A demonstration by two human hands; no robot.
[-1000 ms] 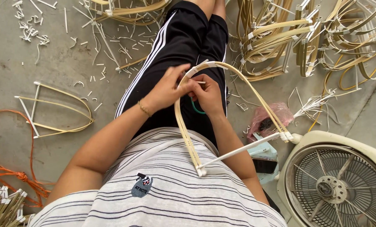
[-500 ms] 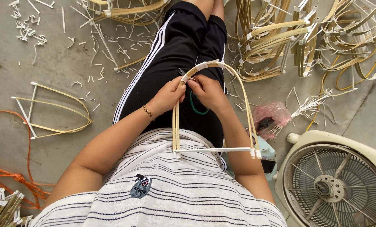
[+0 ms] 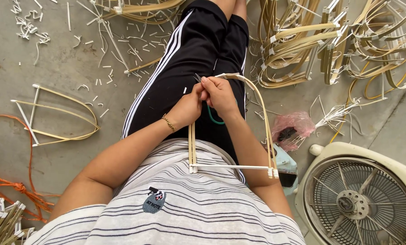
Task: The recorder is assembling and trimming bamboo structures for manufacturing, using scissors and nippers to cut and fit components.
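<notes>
- left hand [image 3: 188, 108] and right hand [image 3: 219, 94] both pinched tight on the top bend of the bamboo frame [image 3: 264, 122]
- frame's sitting over my lap, white crossbar [image 3: 232, 167] against my striped shirt
- fan [image 3: 359, 199] on the floor to my right

Pale bamboo arch frame [image 3: 262, 118], white crossbar at its base, held upright over the lap, top gripped.
</notes>
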